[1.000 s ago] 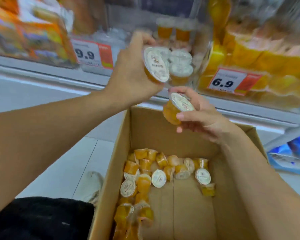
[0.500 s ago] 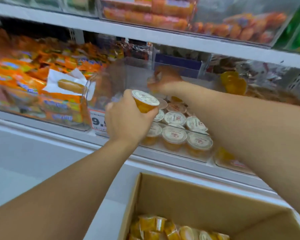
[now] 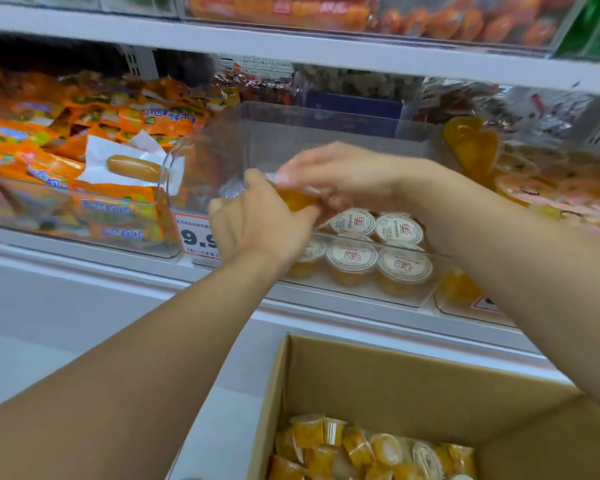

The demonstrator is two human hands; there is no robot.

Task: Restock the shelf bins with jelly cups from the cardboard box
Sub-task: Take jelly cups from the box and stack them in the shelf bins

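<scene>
Since half a second ago, both hands have come together over the clear plastic shelf bin point(image 3: 329, 140), the right one drawn back from the bin's rear. Only the head view shows this. At nine o'clock from the hands lies a bin of orange snack packets point(image 3: 94, 140); a red-and-white price tag point(image 3: 197, 237) sits partly behind the left wrist. Sealed jelly cups with white foil lids point(image 3: 378, 251) stand in rows at the bin's front, at four o'clock from the hands. An open brown cardboard box point(image 3: 413, 386) at six o'clock holds loose jelly cups point(image 3: 368, 452). The left hand point(image 3: 257, 226) curls around a small orange jelly cup point(image 3: 293, 199), held tilted above the bin. The right hand point(image 3: 340, 174) reaches across from three o'clock, fingers pinching that same cup's top; motion blur hides the exact finger placement.
</scene>
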